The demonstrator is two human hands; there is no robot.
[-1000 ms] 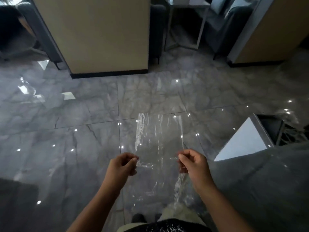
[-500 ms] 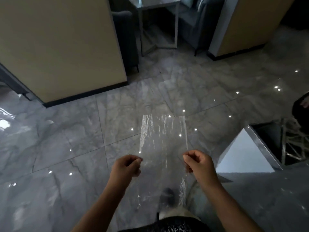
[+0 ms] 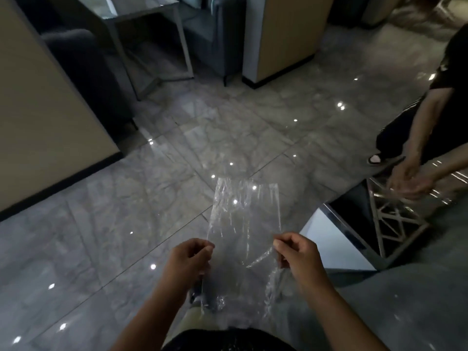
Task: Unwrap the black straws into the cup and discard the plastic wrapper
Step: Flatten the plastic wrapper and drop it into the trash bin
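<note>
A clear plastic wrapper [image 3: 244,219] hangs stretched flat in front of me over the grey marble floor. My left hand [image 3: 188,259] pinches its left edge and my right hand [image 3: 297,255] pinches its right edge, about a wrapper's width apart. The wrapper looks empty; its crinkled lower end trails down between my forearms. No straws and no cup are in view.
A glass-topped table corner [image 3: 336,247] with a metal lattice base [image 3: 390,224] stands at the right. Another person [image 3: 415,138] in black stands beyond it, their hands [image 3: 407,181] over the table. A beige partition [image 3: 45,102] is at left, chairs and a side table behind.
The view has swung right and up, bringing the other person and more of the glass table into sight. Both hands keep holding the wrapper spread, in the same pose.
</note>
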